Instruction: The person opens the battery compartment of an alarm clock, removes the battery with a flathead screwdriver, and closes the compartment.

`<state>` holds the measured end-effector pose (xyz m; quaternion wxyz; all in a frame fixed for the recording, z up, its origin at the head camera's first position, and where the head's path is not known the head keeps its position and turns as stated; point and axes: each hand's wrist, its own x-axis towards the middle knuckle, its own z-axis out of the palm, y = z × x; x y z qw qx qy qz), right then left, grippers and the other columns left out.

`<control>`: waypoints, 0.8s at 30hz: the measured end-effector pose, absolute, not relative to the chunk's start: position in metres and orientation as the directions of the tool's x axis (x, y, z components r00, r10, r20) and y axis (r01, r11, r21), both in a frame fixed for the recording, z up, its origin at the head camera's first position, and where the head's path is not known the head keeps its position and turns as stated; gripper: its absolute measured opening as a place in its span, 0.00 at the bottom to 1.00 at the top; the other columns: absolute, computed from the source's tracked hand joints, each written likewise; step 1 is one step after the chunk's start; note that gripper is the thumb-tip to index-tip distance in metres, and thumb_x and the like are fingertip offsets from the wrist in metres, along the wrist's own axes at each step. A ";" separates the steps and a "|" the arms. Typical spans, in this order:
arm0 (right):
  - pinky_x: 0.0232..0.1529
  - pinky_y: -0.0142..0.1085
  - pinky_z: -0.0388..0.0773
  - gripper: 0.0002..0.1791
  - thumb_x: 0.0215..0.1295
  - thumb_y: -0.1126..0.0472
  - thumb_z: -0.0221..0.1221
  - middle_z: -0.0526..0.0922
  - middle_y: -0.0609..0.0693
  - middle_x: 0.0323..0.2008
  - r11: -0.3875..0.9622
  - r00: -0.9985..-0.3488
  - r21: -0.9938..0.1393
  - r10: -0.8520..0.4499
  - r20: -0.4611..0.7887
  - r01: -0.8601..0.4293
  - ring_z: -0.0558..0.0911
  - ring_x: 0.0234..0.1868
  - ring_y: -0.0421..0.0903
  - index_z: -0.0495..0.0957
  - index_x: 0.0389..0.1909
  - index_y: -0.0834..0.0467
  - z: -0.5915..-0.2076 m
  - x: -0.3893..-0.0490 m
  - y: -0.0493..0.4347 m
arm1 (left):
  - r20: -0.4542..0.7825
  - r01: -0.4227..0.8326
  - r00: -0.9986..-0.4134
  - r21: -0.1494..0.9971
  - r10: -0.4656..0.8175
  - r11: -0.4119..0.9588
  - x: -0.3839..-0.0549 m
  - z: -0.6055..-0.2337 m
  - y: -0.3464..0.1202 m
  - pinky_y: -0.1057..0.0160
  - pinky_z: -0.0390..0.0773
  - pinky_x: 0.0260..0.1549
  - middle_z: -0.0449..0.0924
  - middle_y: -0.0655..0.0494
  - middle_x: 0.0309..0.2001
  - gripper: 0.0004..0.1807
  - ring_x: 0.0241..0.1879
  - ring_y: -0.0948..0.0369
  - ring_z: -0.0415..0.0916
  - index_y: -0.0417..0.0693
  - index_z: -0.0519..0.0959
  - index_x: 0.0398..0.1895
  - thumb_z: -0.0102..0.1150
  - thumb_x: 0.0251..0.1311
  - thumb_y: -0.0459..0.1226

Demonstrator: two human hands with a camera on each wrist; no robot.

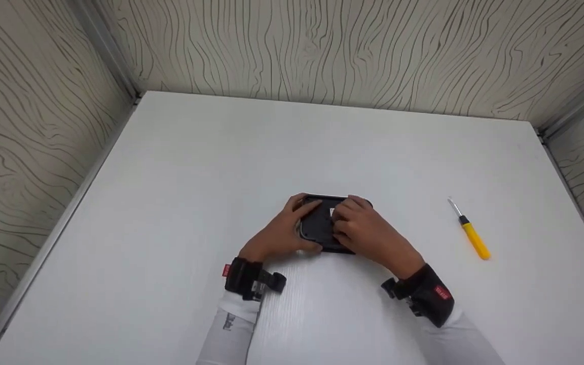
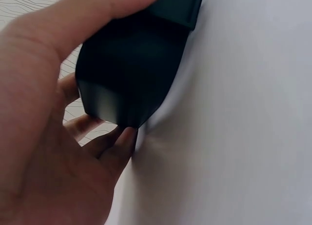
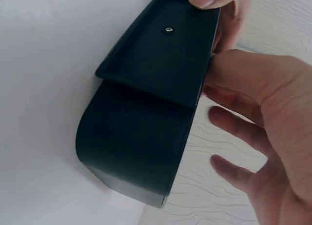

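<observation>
Black box (image 1: 317, 225) is over the desk (image 1: 170, 177), between both hands; whether it touches the surface: cannot tell. Left hand (image 1: 282, 230) grips the box's left end, thumb along the near edge. Right hand (image 1: 373, 230) bends fingers over the box's right part; pinch or mere contact, cannot tell. Screwdriver (image 1: 474, 241) lies right of the box. Handling, judged: light, stiff plastic, smooth, may slip; best held by opposite edges.

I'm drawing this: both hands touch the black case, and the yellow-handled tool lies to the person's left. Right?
Not quite: the yellow-handled tool lies to the person's right, as the head view shows. The left hand and right hand do touch the black case.
</observation>
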<state>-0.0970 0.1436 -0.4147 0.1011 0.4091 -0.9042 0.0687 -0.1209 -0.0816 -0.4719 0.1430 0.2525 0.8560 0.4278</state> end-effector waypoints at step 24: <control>0.43 0.45 0.78 0.05 0.57 0.64 0.65 0.79 0.49 0.27 0.687 -0.679 0.133 -0.727 0.103 -0.715 0.80 0.33 0.50 0.84 0.24 0.56 -0.398 -0.094 0.122 | -0.051 0.284 -0.839 0.807 0.541 0.517 -0.119 -0.472 -0.082 0.55 0.68 0.63 0.43 0.65 0.76 0.50 0.70 0.58 0.57 0.78 0.55 0.73 0.72 0.46 0.48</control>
